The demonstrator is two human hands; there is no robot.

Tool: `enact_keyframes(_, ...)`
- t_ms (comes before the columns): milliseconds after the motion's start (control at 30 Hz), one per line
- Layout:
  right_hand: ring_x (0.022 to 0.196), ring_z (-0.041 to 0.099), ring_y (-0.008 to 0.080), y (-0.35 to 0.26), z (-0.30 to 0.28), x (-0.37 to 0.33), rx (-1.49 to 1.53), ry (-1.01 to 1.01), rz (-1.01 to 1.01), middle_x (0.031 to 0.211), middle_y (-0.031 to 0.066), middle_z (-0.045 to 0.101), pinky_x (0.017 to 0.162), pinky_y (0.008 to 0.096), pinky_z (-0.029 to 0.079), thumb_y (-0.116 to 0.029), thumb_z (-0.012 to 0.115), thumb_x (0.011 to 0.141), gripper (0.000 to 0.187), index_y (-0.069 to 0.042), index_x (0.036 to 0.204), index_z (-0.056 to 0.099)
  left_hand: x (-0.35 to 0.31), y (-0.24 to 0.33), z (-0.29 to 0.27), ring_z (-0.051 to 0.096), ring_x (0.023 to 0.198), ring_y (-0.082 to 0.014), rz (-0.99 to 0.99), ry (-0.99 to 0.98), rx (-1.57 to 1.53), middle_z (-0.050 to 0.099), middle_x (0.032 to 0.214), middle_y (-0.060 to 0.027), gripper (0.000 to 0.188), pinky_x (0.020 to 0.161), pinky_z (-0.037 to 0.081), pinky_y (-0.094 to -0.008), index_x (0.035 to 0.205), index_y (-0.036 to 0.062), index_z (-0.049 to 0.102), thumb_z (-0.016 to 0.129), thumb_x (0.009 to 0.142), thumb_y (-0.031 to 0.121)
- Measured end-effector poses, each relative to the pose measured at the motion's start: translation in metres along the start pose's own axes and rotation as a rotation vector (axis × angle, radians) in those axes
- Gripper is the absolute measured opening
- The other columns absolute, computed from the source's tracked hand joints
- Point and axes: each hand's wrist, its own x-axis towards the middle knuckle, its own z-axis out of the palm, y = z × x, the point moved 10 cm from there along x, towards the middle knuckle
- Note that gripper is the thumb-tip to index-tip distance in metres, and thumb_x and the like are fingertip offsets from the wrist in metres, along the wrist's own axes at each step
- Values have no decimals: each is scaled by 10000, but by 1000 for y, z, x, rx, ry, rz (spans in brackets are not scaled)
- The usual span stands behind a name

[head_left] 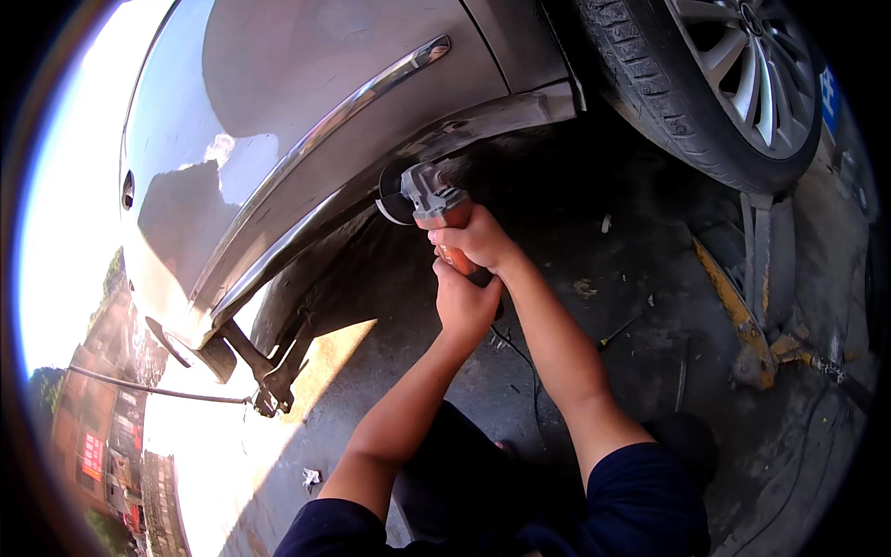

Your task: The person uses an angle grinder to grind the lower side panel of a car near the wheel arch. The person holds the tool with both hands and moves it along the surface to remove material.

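Both my hands are wrapped round an orange and grey angle grinder [455,215]. My right hand [481,243] grips its body just behind the grey gear head. Lower down, my left hand [464,299] closes round the rear of the tool. The grinder's guard and disc side [397,206] is up against the lower sill [357,200] of a grey car; whether the disc touches the metal I cannot tell. Above it is the car's door [306,93] with a chrome trim strip [371,85]. A dark power cord [524,353] trails from the grinder to the floor.
At the upper right is a car wheel [715,84] beside a grey and yellow lift stand [756,278]. A metal support [264,371] stands under the car at left, with a hose or rod [158,385] running from it. A screwdriver-like tool [617,334] and debris lie on the floor.
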Motion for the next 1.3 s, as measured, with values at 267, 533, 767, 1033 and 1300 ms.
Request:
enact_keyframes(267,708,669,129,3,-1,6,-37,14,-40,867,40,720,650,310,546,-69,786,834,252,-16,1077,751,4,-2,-4,704,983,-462,-40,-16,0,674,1061,-295,732,823,564,-484,1214,-65,406,854,776,313)
enact_keyframes(533,718,677,131,-5,-8,5,-64,38,-70,863,42,722,650,314,546,-83,785,833,227,-14,1047,762,6,2,2,697,990,-477,-46,-34,5,674,1060,-303,754,821,562,-491,1220,-71,398,856,773,327)
enact_keyframes(767,702,656,117,0,-4,5,-14,-2,1,857,34,715,647,303,537,-70,779,830,262,-21,1086,755,5,-4,5,706,987,-456,-49,-14,-7,676,1062,-293,731,832,563,-481,1208,-77,411,857,775,307)
enact_keyframes(1033,716,658,117,0,-4,6,-41,-7,-1,892,36,723,648,300,537,-61,784,829,284,-15,1107,751,6,0,2,704,1005,-466,-25,2,-17,677,1073,-310,728,840,562,-485,1216,-85,403,849,782,294)
enact_keyframes(1300,721,659,120,-5,-8,5,-40,27,-51,914,41,730,653,305,539,-63,781,830,284,-13,1108,748,9,-4,8,700,1011,-487,-50,-25,-3,678,1075,-330,761,847,560,-499,1223,-96,389,848,780,318)
